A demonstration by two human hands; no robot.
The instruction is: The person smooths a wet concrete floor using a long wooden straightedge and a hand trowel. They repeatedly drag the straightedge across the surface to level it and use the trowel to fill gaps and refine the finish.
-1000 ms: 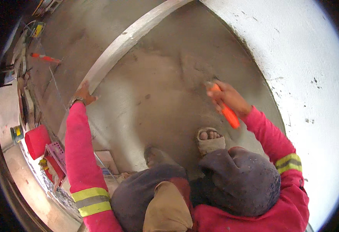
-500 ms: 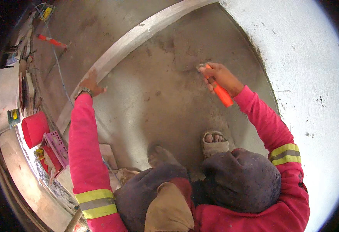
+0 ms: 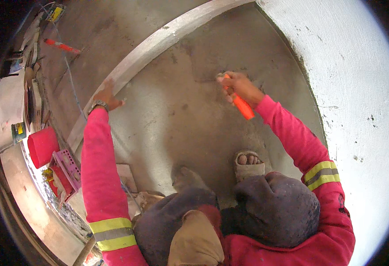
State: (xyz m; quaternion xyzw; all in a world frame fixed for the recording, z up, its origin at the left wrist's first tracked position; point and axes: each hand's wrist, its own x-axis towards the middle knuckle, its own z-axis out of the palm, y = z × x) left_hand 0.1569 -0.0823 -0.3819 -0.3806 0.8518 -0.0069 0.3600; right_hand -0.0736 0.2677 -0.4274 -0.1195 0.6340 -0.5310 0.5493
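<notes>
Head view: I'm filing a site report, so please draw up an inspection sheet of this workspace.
Surface: grey-brown floor, patchy, shiny in places.
Job's things: orange-handled tool, working end unclear; long pale strip.
Clutter: red container, pink perforated basket and orange-red bar, at left.
Hands: left hand open on the strip; right hand closed around the tool.
Cables: thin cord near the left hand.
Surroundings: white wall at right, dark marks on it.

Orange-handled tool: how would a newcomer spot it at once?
Start at the white wall on the right, then go left to the right hand's grip. It holds the orange-handled tool, unlike the orange-red stick lying on the floor, far left.
</notes>
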